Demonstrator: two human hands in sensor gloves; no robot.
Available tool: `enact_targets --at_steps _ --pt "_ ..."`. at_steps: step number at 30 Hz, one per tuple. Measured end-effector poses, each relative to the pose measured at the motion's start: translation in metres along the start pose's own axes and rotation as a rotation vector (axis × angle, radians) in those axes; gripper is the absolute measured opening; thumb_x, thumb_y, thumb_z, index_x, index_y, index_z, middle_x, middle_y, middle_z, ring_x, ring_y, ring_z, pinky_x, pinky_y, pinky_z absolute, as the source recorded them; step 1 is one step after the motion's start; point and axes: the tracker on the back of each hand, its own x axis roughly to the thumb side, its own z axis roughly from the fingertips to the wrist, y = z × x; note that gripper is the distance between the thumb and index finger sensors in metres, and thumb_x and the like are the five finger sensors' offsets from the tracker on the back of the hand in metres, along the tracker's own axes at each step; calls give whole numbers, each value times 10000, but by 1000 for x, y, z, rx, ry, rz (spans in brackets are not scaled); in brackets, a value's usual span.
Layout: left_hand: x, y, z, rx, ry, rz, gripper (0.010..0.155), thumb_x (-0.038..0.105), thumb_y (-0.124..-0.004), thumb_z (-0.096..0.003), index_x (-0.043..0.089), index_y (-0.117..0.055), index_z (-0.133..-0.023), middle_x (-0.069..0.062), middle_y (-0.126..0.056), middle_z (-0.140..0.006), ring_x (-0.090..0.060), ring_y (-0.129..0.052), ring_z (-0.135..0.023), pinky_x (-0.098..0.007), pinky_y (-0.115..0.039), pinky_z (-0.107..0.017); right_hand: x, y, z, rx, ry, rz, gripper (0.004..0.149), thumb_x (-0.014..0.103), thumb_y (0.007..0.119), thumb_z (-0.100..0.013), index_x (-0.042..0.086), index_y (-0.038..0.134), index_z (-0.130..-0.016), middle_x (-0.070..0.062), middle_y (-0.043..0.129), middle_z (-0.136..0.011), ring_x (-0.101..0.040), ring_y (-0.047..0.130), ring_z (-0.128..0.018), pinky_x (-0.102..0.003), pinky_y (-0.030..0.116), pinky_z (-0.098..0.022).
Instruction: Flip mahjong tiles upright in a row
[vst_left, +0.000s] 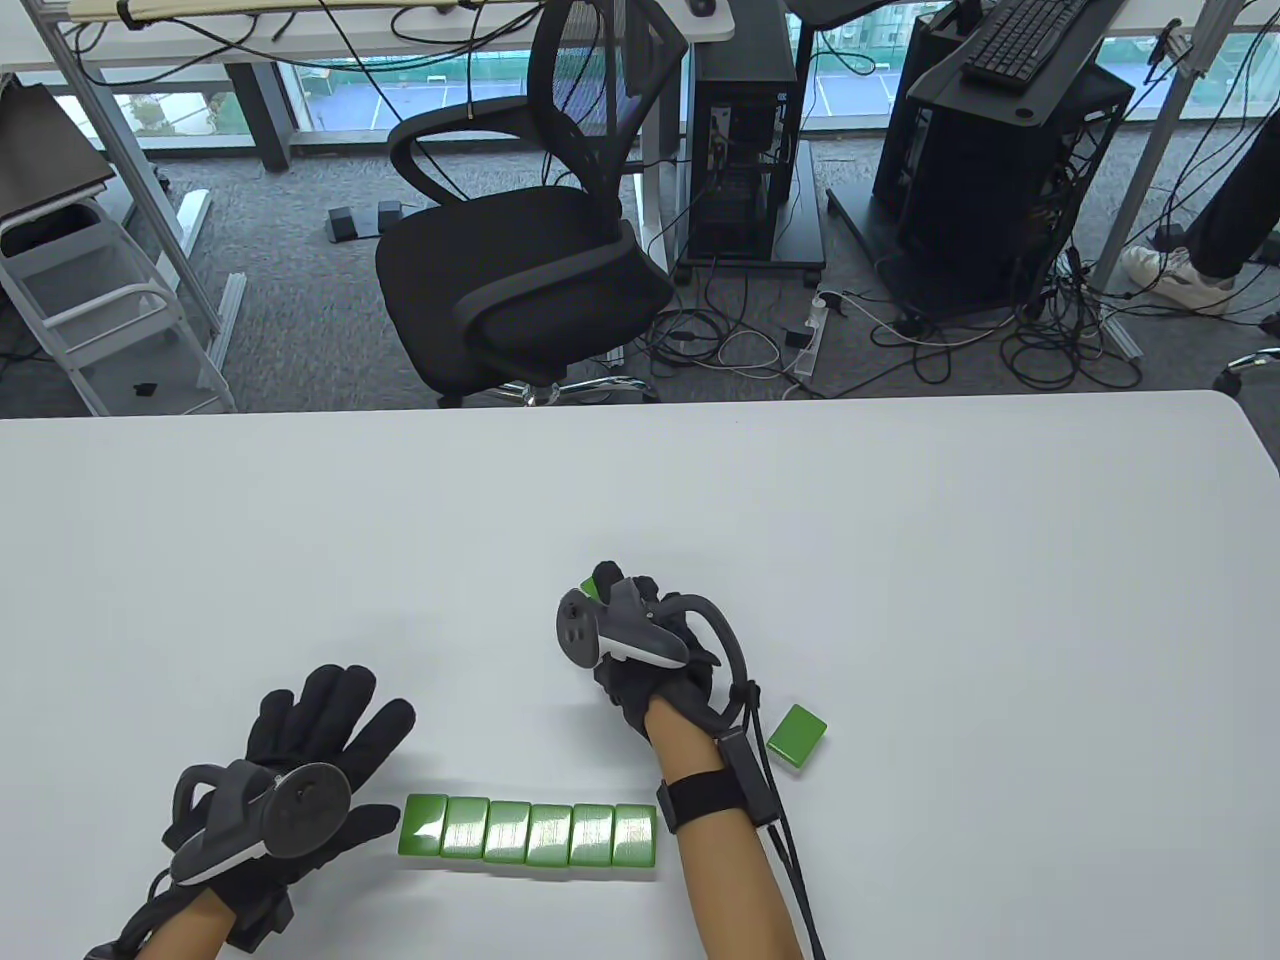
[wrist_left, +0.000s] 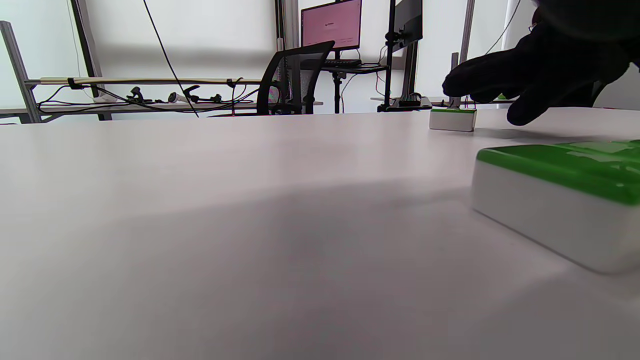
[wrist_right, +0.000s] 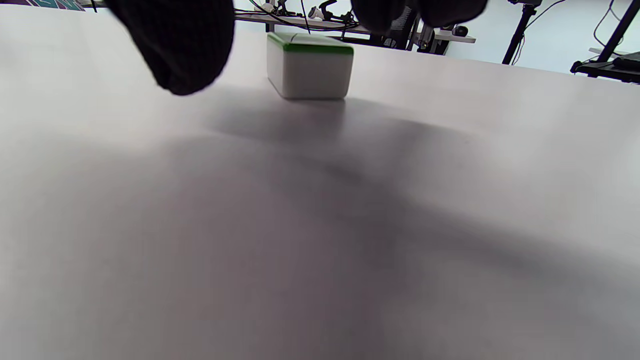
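Observation:
A row of several green-backed mahjong tiles (vst_left: 528, 832) lies flat, green side up, near the table's front edge. One loose tile (vst_left: 797, 737) lies flat to the right of my right wrist. Another tile (vst_left: 597, 583) lies flat just under my right hand's fingertips. My right hand (vst_left: 612, 596) hovers over it with the fingers apart. In the right wrist view my right hand (wrist_right: 300, 20) has thumb and fingers spread above this tile (wrist_right: 309, 65) without touching it. My left hand (vst_left: 335, 735) rests flat on the table, fingers spread, left of the row and holding nothing.
The white table (vst_left: 900, 560) stretches wide beyond the tiles. The left wrist view shows the row's near end tile (wrist_left: 565, 200) close by and the far tile (wrist_left: 452, 119) with gloved fingers beside it. A black office chair (vst_left: 520, 250) stands behind the table.

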Motion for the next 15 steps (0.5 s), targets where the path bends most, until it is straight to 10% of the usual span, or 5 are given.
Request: enact_targets --at_steps 5,10,15 --pt "0 0 -1 -8 1 3 869 714 -677 -306 557 -184 -1004 159 -23 -1162 -215 -122 -1188 -606 -246 -856 -2 8 -4 21 -15 -3 671 357 730 -474 290 387 -1047 -6 177 -1150 -367 264 -1044 -594 421 -769" --pt "0 -1 -2 -16 -1 -6 868 713 -677 -306 558 -187 -1005 158 -23 -1162 -214 -123 -1188 -607 -247 -856 0 -12 7 -145 -54 43 555 324 799 -440 279 651 -973 -52 615 -1082 -390 662 -911 -572 570 -723" --pt "1 -2 -3 -25 -3 -13 867 711 -678 -306 555 -192 -1006 159 -24 -1162 -214 -123 -1188 -606 -246 -856 -1 -2 -4 -79 4 76 740 333 782 -458 436 316 -1024 -1 144 -1170 -488 406 -1001 -592 483 -758"
